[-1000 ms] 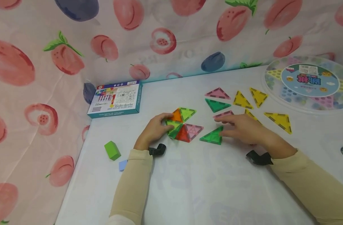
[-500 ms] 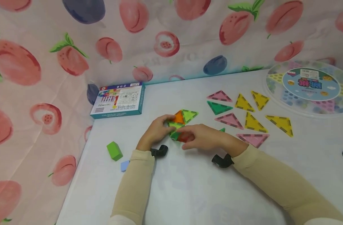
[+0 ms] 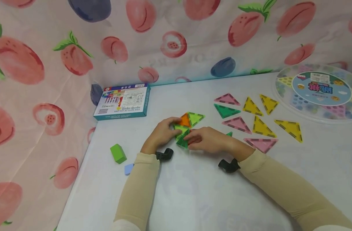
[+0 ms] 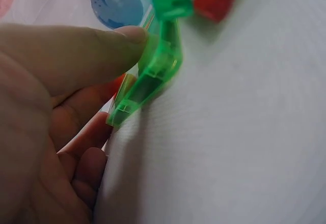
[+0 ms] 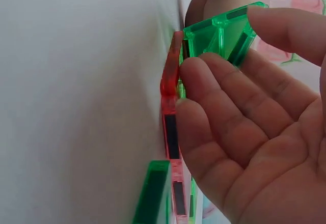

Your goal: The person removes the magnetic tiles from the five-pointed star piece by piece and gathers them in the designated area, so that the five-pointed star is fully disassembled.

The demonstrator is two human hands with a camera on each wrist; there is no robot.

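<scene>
My left hand (image 3: 161, 134) pinches a light green triangular magnetic tile (image 3: 179, 129), its thumb on the face and its fingers at the outer edge. Beside it, my right hand (image 3: 209, 139) pinches a dark green triangular tile (image 5: 219, 33) between thumb and fingers, tilted up off the table. An orange tile (image 3: 186, 120) and another light green tile (image 3: 195, 119) lie joined behind these. In the right wrist view, a red tile (image 5: 170, 63) and a pink tile (image 5: 171, 132) stretch along below the right fingers; the right hand mostly hides them in the head view.
Right of the hands lie loose triangles: pink (image 3: 237, 124), green (image 3: 226, 110) and several yellow (image 3: 262, 127). A round clear board (image 3: 321, 88) lies far right, a flat box (image 3: 122, 101) back left. A green block (image 3: 118, 153) and blue block (image 3: 128, 169) sit by the left forearm.
My right hand has moved left from the loose tiles to the joined ones and now grips the dark green tile there. The left hand has stayed at the light green tile.
</scene>
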